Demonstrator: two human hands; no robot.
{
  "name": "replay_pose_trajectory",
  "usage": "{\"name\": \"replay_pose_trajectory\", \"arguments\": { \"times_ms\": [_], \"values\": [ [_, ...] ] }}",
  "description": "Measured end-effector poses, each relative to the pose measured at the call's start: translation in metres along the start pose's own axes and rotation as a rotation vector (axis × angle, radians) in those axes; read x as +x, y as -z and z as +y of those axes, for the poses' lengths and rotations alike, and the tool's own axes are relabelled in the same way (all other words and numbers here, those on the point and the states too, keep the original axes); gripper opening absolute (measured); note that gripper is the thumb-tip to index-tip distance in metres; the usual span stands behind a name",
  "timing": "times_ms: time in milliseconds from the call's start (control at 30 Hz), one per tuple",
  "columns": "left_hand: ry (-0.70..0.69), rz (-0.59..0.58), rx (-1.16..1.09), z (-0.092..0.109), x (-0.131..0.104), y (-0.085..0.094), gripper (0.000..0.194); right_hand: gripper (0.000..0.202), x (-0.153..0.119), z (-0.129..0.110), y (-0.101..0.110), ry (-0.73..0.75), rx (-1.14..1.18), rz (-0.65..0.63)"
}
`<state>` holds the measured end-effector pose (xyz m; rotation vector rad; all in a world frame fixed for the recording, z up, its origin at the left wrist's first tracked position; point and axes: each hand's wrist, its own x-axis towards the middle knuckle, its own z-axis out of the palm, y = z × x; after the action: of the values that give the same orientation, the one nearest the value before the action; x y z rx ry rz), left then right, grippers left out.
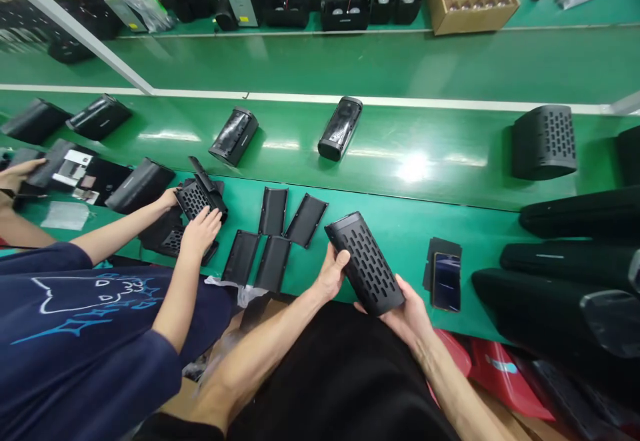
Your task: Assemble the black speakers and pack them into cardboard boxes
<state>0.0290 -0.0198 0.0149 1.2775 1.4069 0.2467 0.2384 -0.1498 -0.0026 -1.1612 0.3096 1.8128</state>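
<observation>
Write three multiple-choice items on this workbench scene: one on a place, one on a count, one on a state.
1. Where does the phone lie?
A. right of the held perforated black housing
B. on the cardboard box
C. in a hand

2. How many flat black panels lie side by side on the green table?
A. two
B. four
C. seven

3. How is the housing held?
A. left hand only
B. resting untouched
C. by both hands, right hand beneath

Answers: 1 A, the phone lies on the table right of the housing; 2 B, four panels show; 3 C, both hands grip it.
</observation>
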Motion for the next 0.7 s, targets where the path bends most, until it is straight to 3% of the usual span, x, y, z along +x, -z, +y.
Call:
{"name": "replay_pose_trajectory", "arguments": {
  "times_ms": [33, 67, 133, 200, 267, 367, 433, 500, 600, 700],
  "values": [
    [-0.025, -0.009, -0.150, 0.008, 0.010, -0.011, 0.043, 0.037, -0.001, 0.000, -0.003, -0.006, -0.066, -0.061],
    [-0.092, -0.092, -0.271, 0.015, 0.020, -0.014, 0.050, 0.040, -0.002, -0.003, -0.006, 0.000, -0.168, -0.103],
    [-0.256, -0.259, -0.344, 0.031, 0.034, -0.001, 0.066, 0.050, -0.006, -0.020, -0.010, 0.089, -0.404, -0.111],
    [-0.372, -0.418, -0.148, 0.049, 0.038, 0.020, 0.087, 0.070, -0.011, -0.046, -0.016, 0.284, -0.568, -0.074],
    [-0.406, -0.521, 0.187, 0.067, 0.033, 0.032, 0.101, 0.088, -0.018, -0.069, -0.024, 0.454, -0.701, -0.072],
    [-0.368, -0.629, 0.483, 0.075, 0.017, 0.028, 0.110, 0.094, -0.032, -0.078, -0.030, 0.435, -1.019, -0.104],
    [-0.265, -0.671, 0.443, 0.061, 0.008, 0.028, 0.112, 0.090, -0.041, -0.068, -0.024, 0.354, -1.123, -0.068],
    [-0.144, -0.657, 0.266, 0.033, 0.001, 0.035, 0.107, 0.087, -0.050, -0.054, -0.012, 0.338, -1.080, 0.002],
    [-0.061, -0.579, -0.123, -0.013, -0.012, 0.047, 0.094, 0.085, -0.058, -0.037, 0.009, 0.349, -0.944, 0.096],
    [-0.037, -0.443, -0.386, -0.038, -0.028, 0.042, 0.085, 0.090, -0.062, -0.029, 0.022, 0.325, -0.869, 0.096]
  ]
}}
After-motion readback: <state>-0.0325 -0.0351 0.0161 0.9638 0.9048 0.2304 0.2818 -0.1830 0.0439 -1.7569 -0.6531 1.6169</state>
